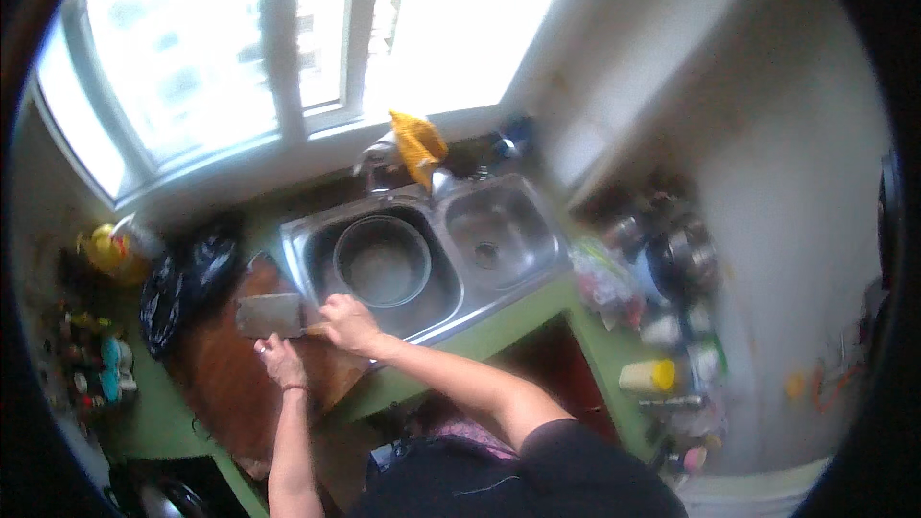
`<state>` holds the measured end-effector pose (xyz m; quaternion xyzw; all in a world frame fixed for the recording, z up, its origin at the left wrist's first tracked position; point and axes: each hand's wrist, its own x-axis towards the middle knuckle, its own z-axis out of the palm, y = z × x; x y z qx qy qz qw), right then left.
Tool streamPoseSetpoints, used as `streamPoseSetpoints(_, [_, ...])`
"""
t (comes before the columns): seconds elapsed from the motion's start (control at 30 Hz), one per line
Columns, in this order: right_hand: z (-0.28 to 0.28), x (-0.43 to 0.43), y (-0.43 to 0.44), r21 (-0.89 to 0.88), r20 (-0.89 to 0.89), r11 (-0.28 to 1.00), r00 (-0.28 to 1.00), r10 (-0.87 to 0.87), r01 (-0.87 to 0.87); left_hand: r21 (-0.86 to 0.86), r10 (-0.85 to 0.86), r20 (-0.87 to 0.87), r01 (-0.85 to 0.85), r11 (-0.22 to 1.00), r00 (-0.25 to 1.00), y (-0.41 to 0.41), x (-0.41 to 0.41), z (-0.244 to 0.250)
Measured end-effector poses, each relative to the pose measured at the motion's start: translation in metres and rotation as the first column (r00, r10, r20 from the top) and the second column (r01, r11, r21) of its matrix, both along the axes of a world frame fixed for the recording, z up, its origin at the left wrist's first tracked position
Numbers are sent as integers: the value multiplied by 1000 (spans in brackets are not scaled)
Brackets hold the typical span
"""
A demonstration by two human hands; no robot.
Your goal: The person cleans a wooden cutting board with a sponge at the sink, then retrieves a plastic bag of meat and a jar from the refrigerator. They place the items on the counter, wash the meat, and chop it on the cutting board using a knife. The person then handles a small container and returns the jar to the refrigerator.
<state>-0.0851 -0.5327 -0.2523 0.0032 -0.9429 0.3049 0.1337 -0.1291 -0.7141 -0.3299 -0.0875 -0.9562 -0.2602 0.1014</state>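
Observation:
A broad-bladed cleaver (270,315) lies across the view above a brown wooden cutting board (230,388). My right hand (350,324) is closed around its light handle, close to the sink's left edge. My left hand (283,365), with a ring and a thin wristband, is at the blade's lower edge with its fingers bent. Whether those fingers pinch the blade or something small under it is too blurred to tell.
A double steel sink (439,226) holds a round metal basin (381,259) in its left bowl. Black plastic bags (187,280) lie behind the board. A yellow cloth (417,144) hangs by the faucet. Pots (680,252) and a yellow-lidded container (647,376) crowd the right counter.

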Motion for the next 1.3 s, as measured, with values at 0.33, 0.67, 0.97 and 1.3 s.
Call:
streamPoseSetpoints(0.33, [36,217,245,-57,-55,653,651,-758,755,426,-9,288,-120,897,957,-60,-15,-23])
streamPoseSetpoints(0.67, [47,286,352,-90,19,658,662,-749,747,641,-677,359,-697,-321,643,35,42,94])
streamPoseSetpoints(0.97, [56,234,421,-357,100,793,864,-493,494,785,-463,619,-501,364,634,170,88,69])
streamPoseSetpoints(1.3, [82,50,323,-808,247,496,947,-206,319,608,-739,527,-794,-17,420,214,133,102])
